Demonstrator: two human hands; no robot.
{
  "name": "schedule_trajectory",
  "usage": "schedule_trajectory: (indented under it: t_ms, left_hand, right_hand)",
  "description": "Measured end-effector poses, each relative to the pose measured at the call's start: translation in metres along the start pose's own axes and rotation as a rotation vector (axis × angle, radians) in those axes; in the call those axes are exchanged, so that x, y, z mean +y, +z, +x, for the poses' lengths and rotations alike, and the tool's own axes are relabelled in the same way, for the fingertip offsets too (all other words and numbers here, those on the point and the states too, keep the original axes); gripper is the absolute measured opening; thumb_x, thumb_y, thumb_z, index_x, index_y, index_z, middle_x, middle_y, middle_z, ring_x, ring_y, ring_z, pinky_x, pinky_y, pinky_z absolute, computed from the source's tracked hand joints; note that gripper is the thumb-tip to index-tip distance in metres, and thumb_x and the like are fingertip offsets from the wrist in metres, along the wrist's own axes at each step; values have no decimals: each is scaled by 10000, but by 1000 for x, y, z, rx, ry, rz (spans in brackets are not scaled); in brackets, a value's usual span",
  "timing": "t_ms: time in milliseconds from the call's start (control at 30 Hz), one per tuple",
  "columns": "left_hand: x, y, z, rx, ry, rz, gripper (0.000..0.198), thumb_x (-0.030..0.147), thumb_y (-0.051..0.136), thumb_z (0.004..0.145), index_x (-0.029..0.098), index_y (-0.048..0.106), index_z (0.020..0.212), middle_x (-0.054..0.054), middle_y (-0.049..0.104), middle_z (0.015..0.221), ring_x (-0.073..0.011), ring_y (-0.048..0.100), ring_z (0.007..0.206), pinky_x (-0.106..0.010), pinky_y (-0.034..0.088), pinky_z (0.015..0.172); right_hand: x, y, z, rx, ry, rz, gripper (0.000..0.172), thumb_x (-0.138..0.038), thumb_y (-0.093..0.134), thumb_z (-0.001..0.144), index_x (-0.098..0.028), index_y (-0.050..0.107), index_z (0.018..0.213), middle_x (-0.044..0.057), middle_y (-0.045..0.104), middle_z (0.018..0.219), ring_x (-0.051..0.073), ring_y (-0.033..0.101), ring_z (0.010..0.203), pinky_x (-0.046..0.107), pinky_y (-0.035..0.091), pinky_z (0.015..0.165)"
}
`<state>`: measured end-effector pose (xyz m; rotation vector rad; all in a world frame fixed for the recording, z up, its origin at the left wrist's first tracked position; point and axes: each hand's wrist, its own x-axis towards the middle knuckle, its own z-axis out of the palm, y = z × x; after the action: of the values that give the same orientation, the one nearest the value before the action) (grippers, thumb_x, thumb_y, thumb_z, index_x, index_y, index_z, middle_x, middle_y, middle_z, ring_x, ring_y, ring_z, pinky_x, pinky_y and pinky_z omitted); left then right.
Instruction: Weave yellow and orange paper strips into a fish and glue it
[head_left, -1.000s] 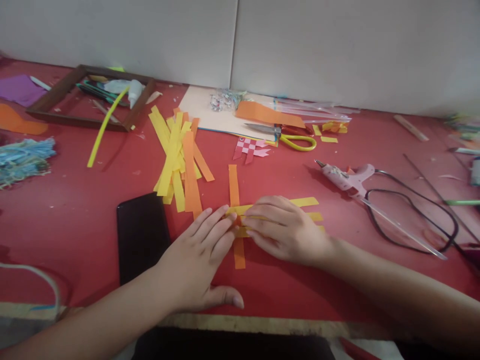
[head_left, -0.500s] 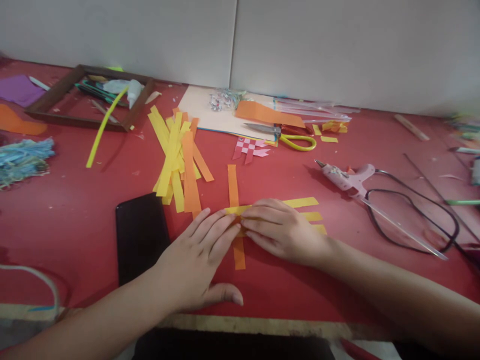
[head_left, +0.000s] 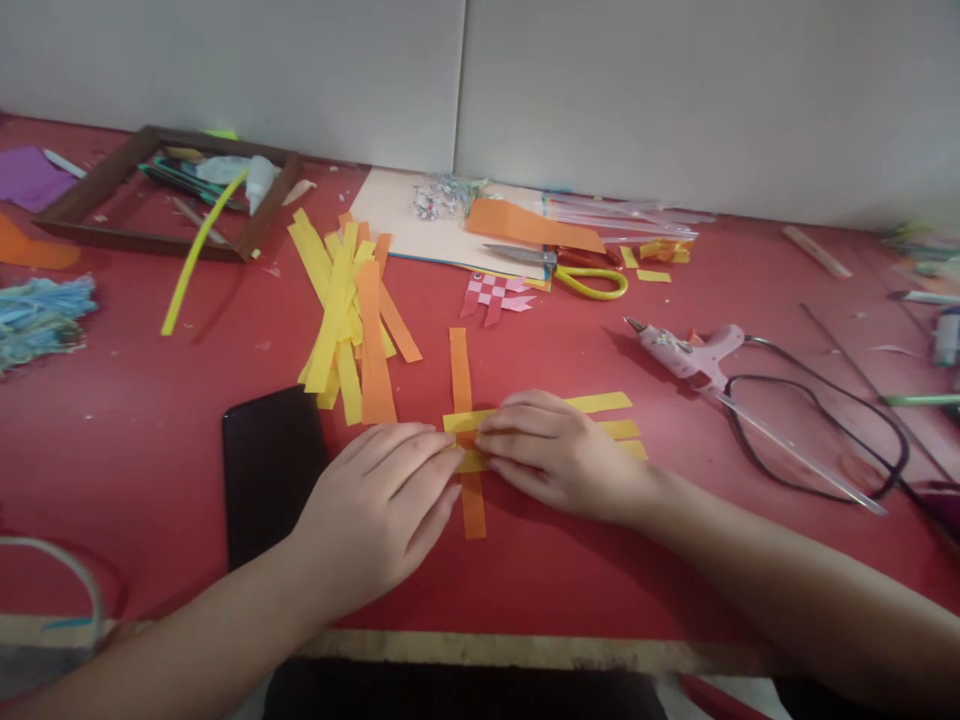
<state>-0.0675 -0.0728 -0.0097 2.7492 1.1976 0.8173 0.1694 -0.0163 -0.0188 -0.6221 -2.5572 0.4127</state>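
Three yellow paper strips (head_left: 600, 403) lie side by side across an upright orange paper strip (head_left: 460, 370), the two colours crossing between my hands. My right hand (head_left: 559, 450) rests on the yellow strips, fingers stretched out flat and pressing them near the crossing. At the strips' left ends, my left hand (head_left: 382, 500) has its fingers laid out straight, fingertips touching the paper; its thumb is hidden beneath. Behind the hands sits a small woven pink and red paper fish (head_left: 495, 295). A pile of yellow and orange paper strips (head_left: 349, 320) lies at the back left.
A black phone (head_left: 270, 470) lies by my left forearm. Scissors (head_left: 592, 280) with yellow handles rest near the paper sheet (head_left: 382, 215). At right is a pink glue gun (head_left: 686, 355) with a looped cord. A brown wooden frame (head_left: 169, 240) encloses tools at back left.
My left hand has drawn back slightly to the left, its thumb tucking out of sight and the strips' left ends showing more. My right hand stays on the strips. The view shifted slightly.
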Motion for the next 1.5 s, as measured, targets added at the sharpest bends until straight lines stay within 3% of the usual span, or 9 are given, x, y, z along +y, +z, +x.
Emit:
schedule_trajectory:
  t_ms: [267, 667, 733, 833, 933, 1067, 1267, 1500]
  left_hand:
    - [4, 1, 2, -99, 114, 63, 352, 258, 530, 933, 82, 670, 1204, -124, 668, 1285, -283, 641, 1156, -436, 563, 924]
    - [3, 6, -2, -86, 98, 67, 350, 294, 518, 937, 52, 709, 1103, -159, 704, 1205, -297, 680, 1086, -459, 589, 903]
    - [3, 7, -2, -82, 94, 54, 351, 285, 521, 937, 48, 697, 1126, -161, 701, 1211, -300, 676, 1092, -468, 584, 917]
    - [4, 9, -3, -76, 74, 33, 344, 282, 534, 935, 49, 691, 1134, -177, 695, 1211, -304, 666, 1107, -479, 561, 961]
    - [4, 10, -5, -85, 46, 19, 363, 321, 542, 934, 43, 702, 1103, -208, 684, 1195, -326, 662, 1098, -490, 553, 968]
    - [4, 9, -6, -107, 38, -6, 445, 403, 521, 943, 33, 698, 1115, -227, 662, 1232, -350, 641, 1129, -512, 536, 983]
    - [3, 8, -7, -143, 56, -19, 526, 436, 475, 963, 46, 599, 1294, -209, 633, 1300, -333, 592, 1210, -514, 493, 1028]
    - [3, 9, -8, -147, 41, -13, 544, 474, 431, 973, 38, 665, 1200, -217, 637, 1288, -343, 595, 1203, -505, 507, 1017]
  right_hand:
    - [-1, -1, 5, 7, -16, -11, 153, -179, 574, 932, -140, 710, 988, 94, 754, 986, 200, 681, 924, 400, 570, 864]
    - [-1, -1, 6, 72, 73, 30, 181, -223, 579, 929, -181, 677, 1075, 85, 736, 1023, 202, 667, 949, 409, 551, 884]
    - [-2, -2, 9, 80, 114, 13, 277, -315, 620, 913, -175, 643, 1151, 107, 719, 1093, 224, 656, 1021, 426, 529, 928]
    - [-6, 0, 11, 29, 151, -17, 619, -502, 695, 819, -161, 537, 1311, 153, 672, 1208, 290, 599, 1160, 473, 491, 969]
    - [-8, 4, 10, -31, 171, -43, 799, -526, 716, 777, -155, 418, 1419, 180, 625, 1285, 323, 553, 1225, 509, 458, 983]
    - [-9, 6, 9, -75, 189, -54, 831, -505, 728, 773, -149, 382, 1441, 180, 606, 1320, 327, 524, 1260, 518, 421, 1021]
    - [-8, 1, 5, -115, 213, -55, 883, -486, 752, 757, -153, 350, 1469, 187, 586, 1352, 333, 500, 1288, 535, 401, 1043]
    - [-5, -3, 1, -142, 225, -82, 922, -552, 727, 763, -184, 311, 1499, 182, 568, 1383, 349, 473, 1321, 556, 389, 1048]
